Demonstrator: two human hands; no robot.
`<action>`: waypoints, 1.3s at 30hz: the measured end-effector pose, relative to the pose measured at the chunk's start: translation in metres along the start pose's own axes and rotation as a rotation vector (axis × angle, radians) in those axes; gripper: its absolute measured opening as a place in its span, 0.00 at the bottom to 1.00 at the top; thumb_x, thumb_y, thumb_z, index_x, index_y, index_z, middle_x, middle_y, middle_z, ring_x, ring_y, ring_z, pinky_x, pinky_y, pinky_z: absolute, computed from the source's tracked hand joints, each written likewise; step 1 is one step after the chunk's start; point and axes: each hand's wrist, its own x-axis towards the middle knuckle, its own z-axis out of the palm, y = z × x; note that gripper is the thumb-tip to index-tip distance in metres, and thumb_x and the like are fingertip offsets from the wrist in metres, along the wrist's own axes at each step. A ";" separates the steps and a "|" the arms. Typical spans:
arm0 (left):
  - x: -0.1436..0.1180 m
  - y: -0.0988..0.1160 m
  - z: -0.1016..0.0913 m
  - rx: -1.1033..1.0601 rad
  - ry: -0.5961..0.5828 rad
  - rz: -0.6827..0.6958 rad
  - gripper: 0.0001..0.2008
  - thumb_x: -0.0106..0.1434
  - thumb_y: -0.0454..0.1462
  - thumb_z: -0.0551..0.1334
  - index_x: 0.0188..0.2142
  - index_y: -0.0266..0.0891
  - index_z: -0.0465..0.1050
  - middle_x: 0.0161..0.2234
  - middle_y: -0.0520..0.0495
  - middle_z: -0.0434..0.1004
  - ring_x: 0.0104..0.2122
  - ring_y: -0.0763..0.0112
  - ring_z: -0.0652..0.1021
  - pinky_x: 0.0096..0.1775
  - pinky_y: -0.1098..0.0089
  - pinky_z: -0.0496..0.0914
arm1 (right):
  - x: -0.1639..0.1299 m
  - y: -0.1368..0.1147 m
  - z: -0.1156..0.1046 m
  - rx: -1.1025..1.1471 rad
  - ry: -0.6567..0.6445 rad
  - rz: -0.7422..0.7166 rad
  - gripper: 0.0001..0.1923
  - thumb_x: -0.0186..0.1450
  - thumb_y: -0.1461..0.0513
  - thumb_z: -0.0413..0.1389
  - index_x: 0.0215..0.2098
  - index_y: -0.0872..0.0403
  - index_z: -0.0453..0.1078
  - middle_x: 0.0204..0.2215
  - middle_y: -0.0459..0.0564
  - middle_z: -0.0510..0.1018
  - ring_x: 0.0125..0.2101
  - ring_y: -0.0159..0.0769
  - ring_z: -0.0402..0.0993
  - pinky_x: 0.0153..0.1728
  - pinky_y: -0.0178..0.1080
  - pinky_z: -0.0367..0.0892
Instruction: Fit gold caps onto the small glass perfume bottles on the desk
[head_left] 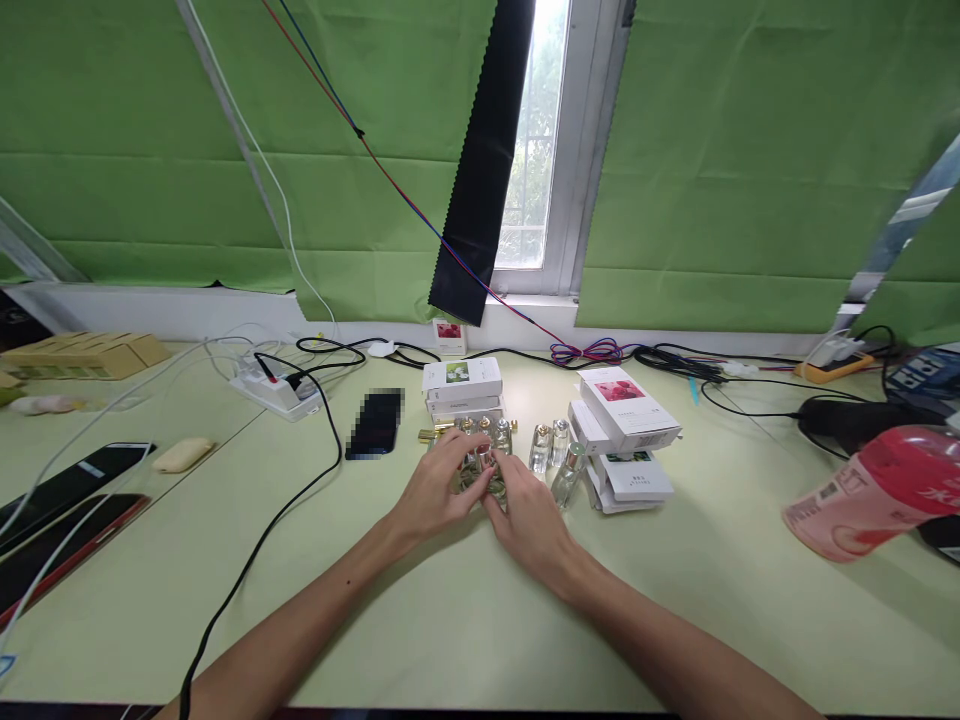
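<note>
My left hand (439,487) and my right hand (529,515) meet over the middle of the table, fingers curled round small clear glass bottles (485,455). Both sets of fingertips press on one of them; the fingers partly hide it. Just behind stand more glass bottles (502,432) in a tight group, with gold parts (433,435) at their left. To the right of my right hand, glass bottles (540,448) stand apart from the group, and a tilted one (568,477) is nearest that hand.
White boxes (461,378) are stacked behind the bottles, with more boxes (630,410) to the right. A phone (375,423) lies left of them. A black cable (277,520) crosses the left side near a power strip (277,395). A pink bottle (862,495) lies far right.
</note>
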 end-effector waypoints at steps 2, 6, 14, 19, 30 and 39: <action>0.000 0.000 0.000 -0.001 -0.003 -0.003 0.15 0.67 0.32 0.62 0.52 0.40 0.68 0.39 0.48 0.76 0.37 0.69 0.75 0.38 0.70 0.70 | 0.000 -0.001 -0.001 0.009 -0.006 0.005 0.24 0.68 0.67 0.51 0.62 0.57 0.60 0.51 0.58 0.75 0.52 0.46 0.75 0.51 0.48 0.72; 0.000 0.000 0.000 -0.007 -0.002 -0.006 0.15 0.67 0.32 0.62 0.52 0.41 0.68 0.39 0.48 0.76 0.37 0.69 0.75 0.38 0.70 0.70 | 0.000 -0.002 -0.001 0.014 -0.004 0.009 0.24 0.68 0.67 0.52 0.62 0.57 0.60 0.51 0.57 0.75 0.52 0.46 0.74 0.51 0.48 0.71; -0.001 0.001 0.001 -0.012 0.004 -0.033 0.13 0.68 0.34 0.61 0.52 0.40 0.69 0.39 0.46 0.78 0.35 0.69 0.76 0.37 0.69 0.72 | 0.000 -0.002 0.000 -0.005 0.000 0.017 0.24 0.68 0.67 0.52 0.62 0.56 0.61 0.51 0.57 0.75 0.50 0.45 0.75 0.49 0.46 0.72; -0.003 0.000 0.003 -0.029 -0.004 -0.076 0.14 0.67 0.35 0.61 0.52 0.41 0.70 0.42 0.46 0.80 0.31 0.72 0.77 0.32 0.71 0.72 | -0.001 -0.002 0.000 -0.012 0.011 0.016 0.24 0.67 0.67 0.52 0.61 0.55 0.62 0.49 0.56 0.76 0.49 0.45 0.76 0.48 0.46 0.72; -0.004 0.002 0.001 -0.057 -0.002 -0.085 0.13 0.67 0.36 0.62 0.51 0.41 0.71 0.43 0.45 0.81 0.30 0.73 0.78 0.31 0.72 0.72 | -0.002 -0.002 0.002 -0.018 0.045 0.012 0.24 0.66 0.64 0.53 0.61 0.55 0.62 0.50 0.57 0.75 0.46 0.45 0.77 0.43 0.45 0.74; -0.002 0.007 -0.002 -0.116 -0.082 -0.072 0.12 0.69 0.34 0.59 0.51 0.41 0.71 0.44 0.44 0.80 0.37 0.69 0.78 0.36 0.70 0.74 | -0.002 -0.006 0.001 -0.020 0.091 0.017 0.24 0.64 0.62 0.56 0.59 0.53 0.63 0.47 0.54 0.74 0.41 0.43 0.78 0.38 0.43 0.74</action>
